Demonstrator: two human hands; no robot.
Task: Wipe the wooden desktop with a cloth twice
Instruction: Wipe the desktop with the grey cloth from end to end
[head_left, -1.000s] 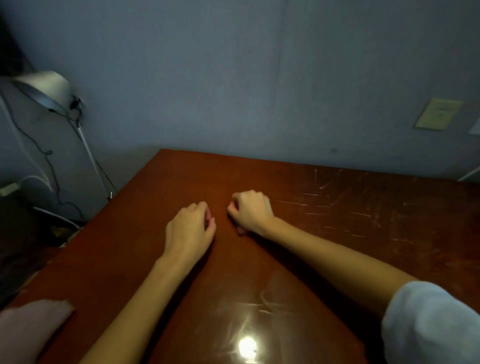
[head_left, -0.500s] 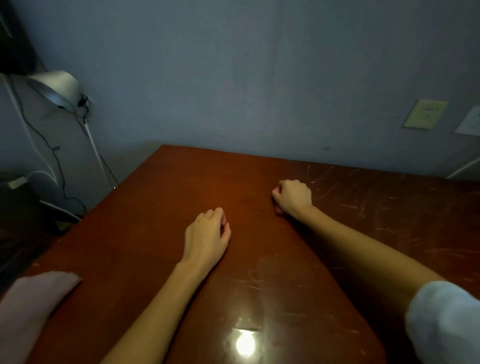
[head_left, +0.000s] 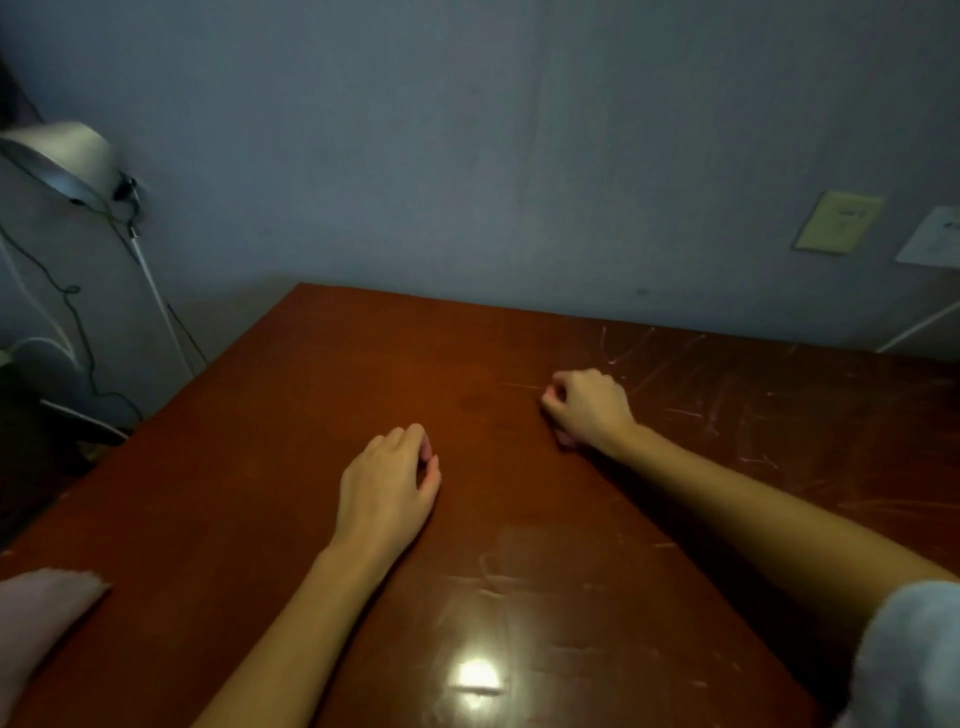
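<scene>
The reddish-brown wooden desktop (head_left: 322, 395) fills the lower view, scratched on its right side. My left hand (head_left: 387, 488) rests palm down near the middle, fingers loosely curled under, holding nothing. My right hand (head_left: 587, 410) lies further back and to the right as a closed fist on the wood; I see nothing in it. A pale pink cloth (head_left: 41, 618) lies at the desk's near left edge, well away from both hands and partly cut off by the frame.
A grey wall runs along the desk's far edge, with a yellowish wall plate (head_left: 839, 222) at right. A metal lamp (head_left: 62, 156) on a thin stand with cables stands off the left side. A light glare (head_left: 475, 675) shines on the near wood.
My right fist slid to the right and further back, away from my left hand; the two were almost touching a second ago. My left hand has barely moved.
</scene>
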